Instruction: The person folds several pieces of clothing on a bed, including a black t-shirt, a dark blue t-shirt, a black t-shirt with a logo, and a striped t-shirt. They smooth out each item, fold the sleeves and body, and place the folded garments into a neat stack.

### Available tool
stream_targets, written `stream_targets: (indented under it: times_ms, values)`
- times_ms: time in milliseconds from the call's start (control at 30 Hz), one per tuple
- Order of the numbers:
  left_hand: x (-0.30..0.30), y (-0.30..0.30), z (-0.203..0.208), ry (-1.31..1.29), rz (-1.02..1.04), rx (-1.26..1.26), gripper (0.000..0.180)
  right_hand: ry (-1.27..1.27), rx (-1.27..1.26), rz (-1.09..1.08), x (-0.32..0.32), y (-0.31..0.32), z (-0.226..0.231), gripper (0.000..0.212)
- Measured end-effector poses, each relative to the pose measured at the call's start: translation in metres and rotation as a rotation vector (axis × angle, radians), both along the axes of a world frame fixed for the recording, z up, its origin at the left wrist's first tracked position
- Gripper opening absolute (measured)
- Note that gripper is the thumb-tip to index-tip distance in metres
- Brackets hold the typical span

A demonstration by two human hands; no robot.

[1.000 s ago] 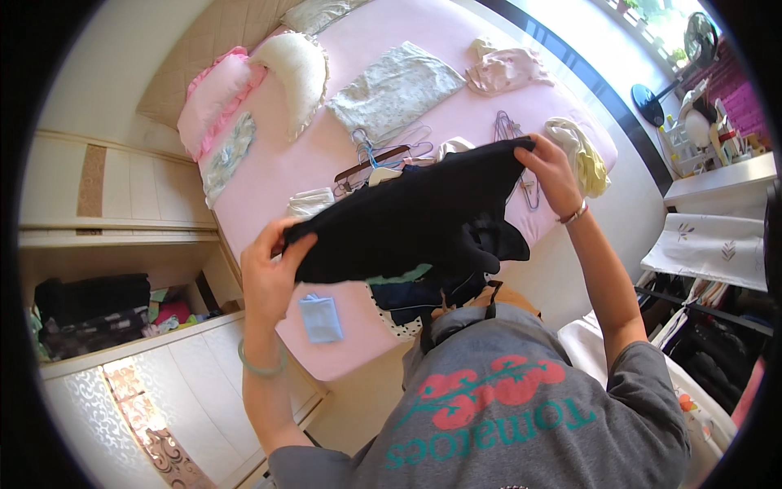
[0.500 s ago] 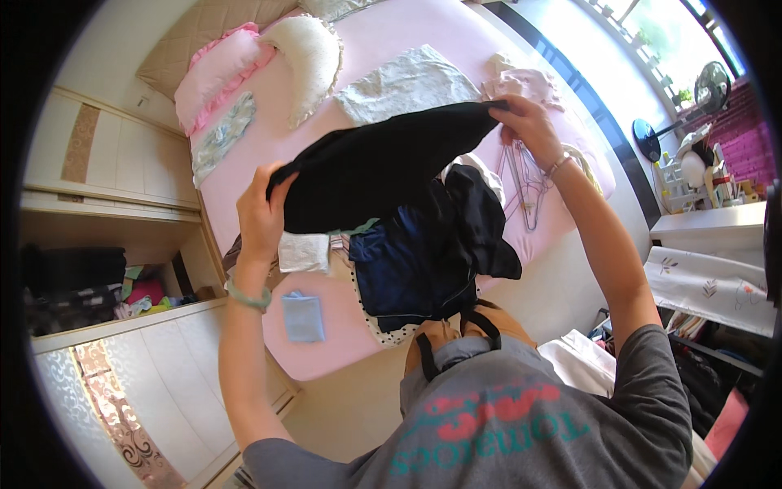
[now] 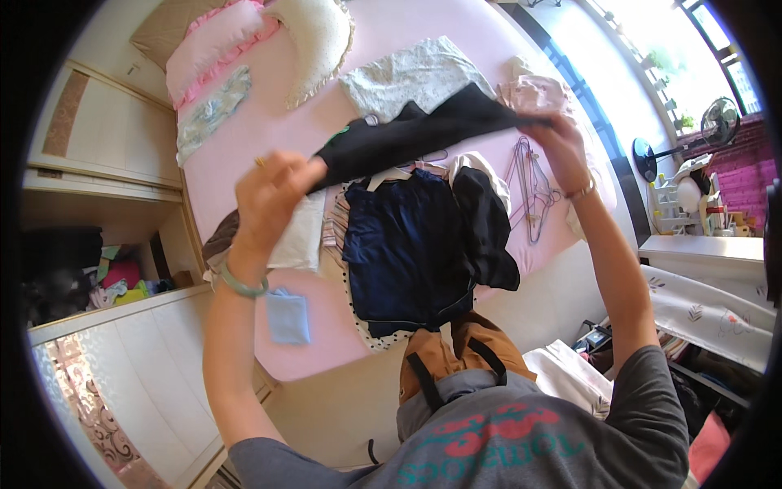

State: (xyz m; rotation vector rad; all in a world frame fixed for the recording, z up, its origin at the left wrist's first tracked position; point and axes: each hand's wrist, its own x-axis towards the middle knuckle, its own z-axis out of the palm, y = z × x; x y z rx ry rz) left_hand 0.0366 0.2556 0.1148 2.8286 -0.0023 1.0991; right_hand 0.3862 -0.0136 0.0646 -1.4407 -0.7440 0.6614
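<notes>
A black garment is stretched in the air between my two hands, blurred by motion; its kind does not show. My left hand is closed on its left end, and my right hand pinches the right end. Under it on the bed lies a dark navy garment, spread flat, with a black shiny piece of clothing along its right side. A folded white cloth and a folded light blue cloth rest left of the navy one. Several wire hangers lie below my right hand.
The pink-sheeted bed also bears a pink frilled pillow, a cream curved pillow, a pale patterned cloth and pink clothing. An open cabinet shelf with clothes stands left. A fan stands far right.
The black garment has gone from hanging broad to a narrower, tauter strip. My right hand moved right and slightly nearer; the navy garment below shows more fully.
</notes>
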Motion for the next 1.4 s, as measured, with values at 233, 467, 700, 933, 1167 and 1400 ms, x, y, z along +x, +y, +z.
stream_targets:
  times_ms: [233,467,700,933,1167,1400]
  values:
    - [-0.081,-0.113,-0.173,0.393,-0.137,-0.138,0.029,0.153,-0.278,0.172,-0.057,-0.126,-0.156,0.022]
    - [-0.158,-0.248,-0.356,0.731,-0.043,-0.462,0.030,0.121,-0.680,0.228,-0.137,-0.222,-0.286,0.019]
    - [-0.134,-0.280,-0.370,0.816,0.026,-0.782,0.024,-0.374,-0.769,0.466,-0.136,-0.232,-0.297,0.018]
    - [-0.015,-0.277,-0.411,0.573,0.125,-1.676,0.027,-0.865,-0.637,0.745,-0.132,-0.182,-0.265,0.018]
    - [0.026,-0.325,-0.405,0.588,0.233,-1.207,0.048,-0.734,-0.777,0.688,-0.153,-0.154,-0.249,0.013]
    - [0.025,-0.334,-0.398,0.593,0.278,-1.074,0.055,-0.580,-1.193,0.418,-0.143,-0.233,-0.286,0.027]
